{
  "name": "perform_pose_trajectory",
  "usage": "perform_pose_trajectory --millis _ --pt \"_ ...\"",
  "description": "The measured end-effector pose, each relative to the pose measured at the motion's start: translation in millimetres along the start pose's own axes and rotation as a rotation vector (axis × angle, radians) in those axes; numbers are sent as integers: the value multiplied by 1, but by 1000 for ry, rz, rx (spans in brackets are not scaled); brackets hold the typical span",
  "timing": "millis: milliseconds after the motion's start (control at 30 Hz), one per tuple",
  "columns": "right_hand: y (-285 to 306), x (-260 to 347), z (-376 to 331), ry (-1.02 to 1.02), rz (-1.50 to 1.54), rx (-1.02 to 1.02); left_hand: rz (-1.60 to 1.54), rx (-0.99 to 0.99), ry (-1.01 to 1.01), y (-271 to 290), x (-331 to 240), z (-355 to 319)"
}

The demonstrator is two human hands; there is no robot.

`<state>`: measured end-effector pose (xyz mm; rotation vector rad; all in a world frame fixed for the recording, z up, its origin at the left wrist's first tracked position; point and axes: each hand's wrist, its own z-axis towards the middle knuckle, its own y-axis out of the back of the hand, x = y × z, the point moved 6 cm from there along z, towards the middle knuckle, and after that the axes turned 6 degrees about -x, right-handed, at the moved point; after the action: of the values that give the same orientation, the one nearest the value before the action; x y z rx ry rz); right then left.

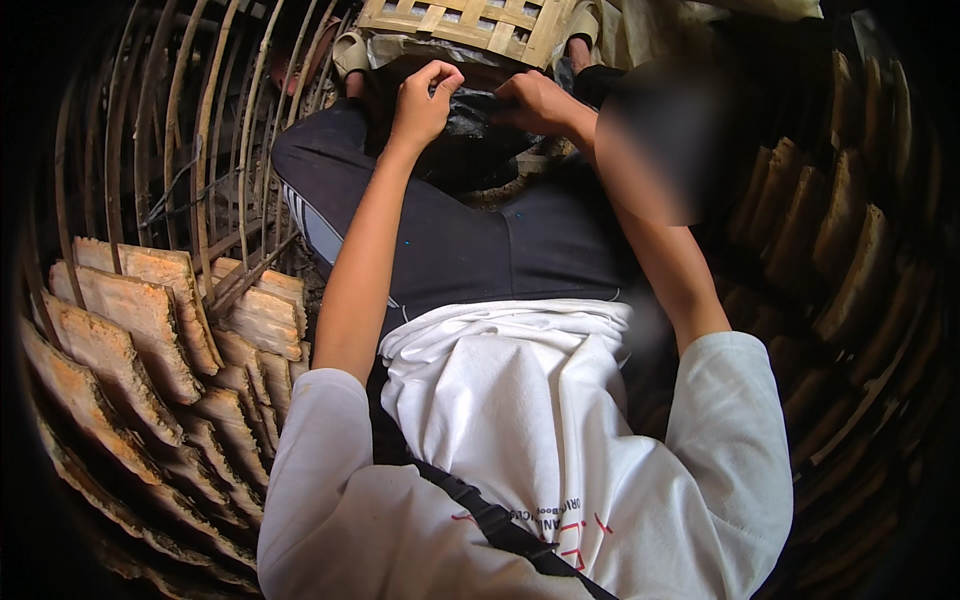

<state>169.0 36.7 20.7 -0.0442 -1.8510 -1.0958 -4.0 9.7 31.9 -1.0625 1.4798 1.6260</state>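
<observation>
My left hand (428, 98) is raised in front of my knees, its thumb and fingers pinched together. Whatever it may hold is too small to make out. To its right, my right hand (538, 104) has its fingers bent inward over dark plastic sheeting (468, 118), and their tips are hard to see. Just beyond both hands is a woven bamboo tray (470, 28) with open square gaps, and a pale sheet shows beneath its near edge.
Bamboo poles (205, 120) stand at the left. Rough, pale slabs (120, 310) are stacked below them, and more slabs (850, 240) line the shadowed right side. My legs (450, 235) are bent below my hands. A dark blurred patch (665, 140) covers part of my right forearm.
</observation>
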Motion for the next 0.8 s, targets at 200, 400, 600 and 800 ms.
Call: perform_pose_trajectory --millis 200,400,600,800 --pt "-8 -25 -3 -35 -164 -9 6 -106 -23 17 -3 4" --pt "3 -4 -4 36 -46 -126 137 -98 -141 21 -18 1" --pt "12 -8 -3 -48 -153 -79 211 -288 -192 53 -14 10" --pt "18 9 -2 -13 -47 -111 246 -248 -278 52 -17 7"
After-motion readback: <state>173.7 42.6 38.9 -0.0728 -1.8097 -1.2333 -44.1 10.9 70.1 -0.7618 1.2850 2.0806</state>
